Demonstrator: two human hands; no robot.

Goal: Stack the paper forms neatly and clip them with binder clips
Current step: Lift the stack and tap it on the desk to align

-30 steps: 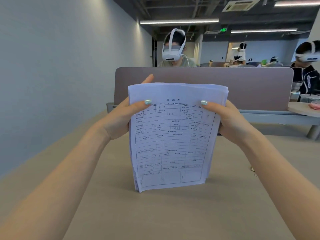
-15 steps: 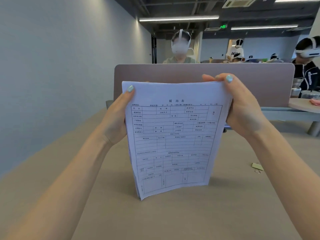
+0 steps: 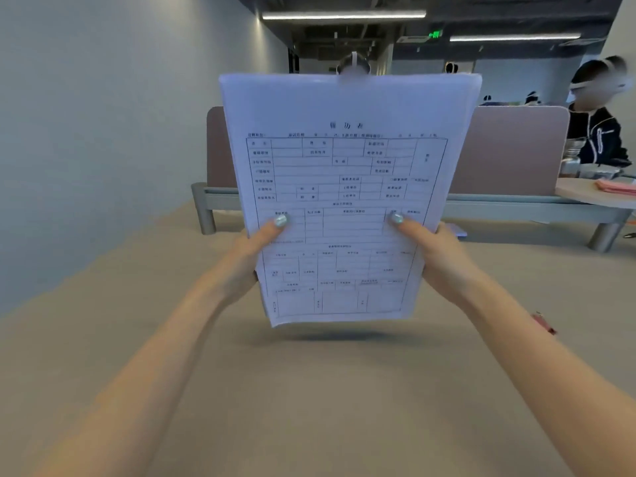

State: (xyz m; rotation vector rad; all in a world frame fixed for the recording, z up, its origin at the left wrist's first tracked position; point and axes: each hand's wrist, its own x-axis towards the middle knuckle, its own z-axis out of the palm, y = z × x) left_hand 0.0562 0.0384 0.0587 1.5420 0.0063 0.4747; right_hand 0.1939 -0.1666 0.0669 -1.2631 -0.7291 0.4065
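Note:
A stack of white paper forms (image 3: 347,166) with printed tables stands upright in the air above the beige desk (image 3: 309,390), its lower edge lifted off the surface. My left hand (image 3: 251,256) grips the stack's lower left side, thumb on the front sheet. My right hand (image 3: 437,256) holds the lower right side the same way. A small pink binder clip (image 3: 543,323) lies on the desk beside my right forearm.
A mauve divider panel (image 3: 509,149) runs across the far edge of the desk. A grey wall (image 3: 103,132) is at the left. A person in a headset (image 3: 599,122) sits at the right behind a round table (image 3: 592,192); another sits behind the papers.
Both hands slid from the stack's top corners down to its lower sides. The stack rose off the desk and now sits higher and closer to me.

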